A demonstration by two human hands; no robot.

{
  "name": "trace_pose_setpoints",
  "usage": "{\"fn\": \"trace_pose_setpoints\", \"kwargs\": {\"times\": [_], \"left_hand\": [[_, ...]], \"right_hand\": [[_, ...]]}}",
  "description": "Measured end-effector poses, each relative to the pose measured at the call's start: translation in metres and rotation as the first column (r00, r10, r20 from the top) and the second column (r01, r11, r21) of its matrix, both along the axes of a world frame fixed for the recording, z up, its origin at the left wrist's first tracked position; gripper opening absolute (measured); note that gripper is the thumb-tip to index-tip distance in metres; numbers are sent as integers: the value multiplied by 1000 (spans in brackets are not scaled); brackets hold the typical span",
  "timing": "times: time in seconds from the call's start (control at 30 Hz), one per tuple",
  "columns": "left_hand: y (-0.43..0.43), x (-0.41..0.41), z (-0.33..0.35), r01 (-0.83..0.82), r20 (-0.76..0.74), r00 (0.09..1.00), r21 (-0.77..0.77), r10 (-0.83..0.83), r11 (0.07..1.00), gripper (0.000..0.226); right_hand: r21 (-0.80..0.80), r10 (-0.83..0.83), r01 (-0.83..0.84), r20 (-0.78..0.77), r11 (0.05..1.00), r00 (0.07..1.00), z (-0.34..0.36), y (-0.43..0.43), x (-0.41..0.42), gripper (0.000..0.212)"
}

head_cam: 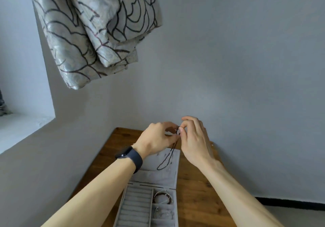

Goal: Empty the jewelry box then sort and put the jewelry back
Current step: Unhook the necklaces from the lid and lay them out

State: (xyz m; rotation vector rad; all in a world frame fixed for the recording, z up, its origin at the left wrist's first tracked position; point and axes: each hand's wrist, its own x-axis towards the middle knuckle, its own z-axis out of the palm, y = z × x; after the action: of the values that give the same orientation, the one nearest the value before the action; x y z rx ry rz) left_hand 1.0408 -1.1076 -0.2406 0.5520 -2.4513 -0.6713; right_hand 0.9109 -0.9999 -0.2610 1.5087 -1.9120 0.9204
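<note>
An open grey jewelry box (130,207) lies on a wooden table (197,196); its lid (151,161) is folded back flat. My left hand (156,138) and my right hand (193,138) are raised above the lid, and both pinch the top of a thin black beaded necklace (167,159). Its loop hangs down and touches the lid's lining. A brown and white bracelet (162,196) sits in one right-hand compartment, and a silver bracelet (163,212) in the one below. The padded ring rolls (137,207) on the left hold nothing that I can see.
The table stands in a corner against a grey wall. A patterned curtain (91,33) hangs at the upper left above a window sill (22,124). A dark watch (129,158) is on my left wrist. Bare wood shows to the right of the box.
</note>
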Motion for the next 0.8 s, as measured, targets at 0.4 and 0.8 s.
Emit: {"fn": "trace_pose_setpoints", "kwargs": {"times": [0.4,0.8], "left_hand": [[86,12,46,103,14,994,213,-108,972,19],[127,26,-7,200,325,853,518,-407,832,19]], "right_hand": [[0,33,-34,278,999,960,53,86,15,5],[-10,-156,204,612,979,775,-57,186,-2,4]]}}
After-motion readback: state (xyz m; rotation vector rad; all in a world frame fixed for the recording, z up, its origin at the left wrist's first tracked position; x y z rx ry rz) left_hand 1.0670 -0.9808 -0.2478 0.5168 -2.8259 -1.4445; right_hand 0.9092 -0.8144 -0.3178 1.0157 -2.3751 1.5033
